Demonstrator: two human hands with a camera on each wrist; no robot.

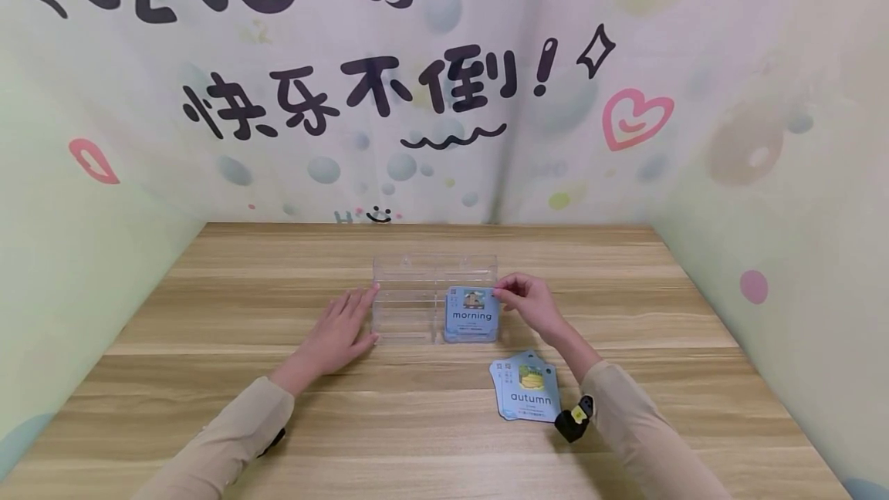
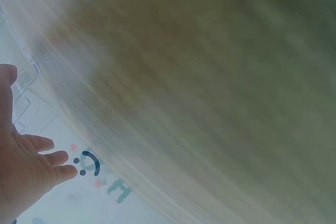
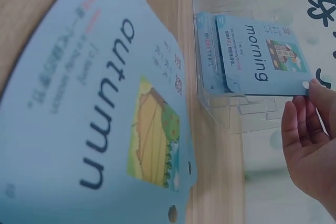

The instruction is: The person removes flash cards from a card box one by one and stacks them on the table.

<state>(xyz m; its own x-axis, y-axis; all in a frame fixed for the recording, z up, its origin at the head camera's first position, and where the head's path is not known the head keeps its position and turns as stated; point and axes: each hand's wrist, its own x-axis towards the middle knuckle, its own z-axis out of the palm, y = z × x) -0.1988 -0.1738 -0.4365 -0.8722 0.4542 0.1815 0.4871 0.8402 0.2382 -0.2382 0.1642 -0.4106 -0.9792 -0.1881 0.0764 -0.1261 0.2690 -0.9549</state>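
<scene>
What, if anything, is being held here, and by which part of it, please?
The right grip pinches the "morning" card by its upper right corner. The left grip lies at the left side of the clear holder, grasping nothing.

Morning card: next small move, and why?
Probably ease the morning card down in the clear rack: its bottom edge sits higher than that of the blue card it overlaps. The right hand pinches its top corner, and the left hand is at the rack's left side, well placed to steady it.
</scene>
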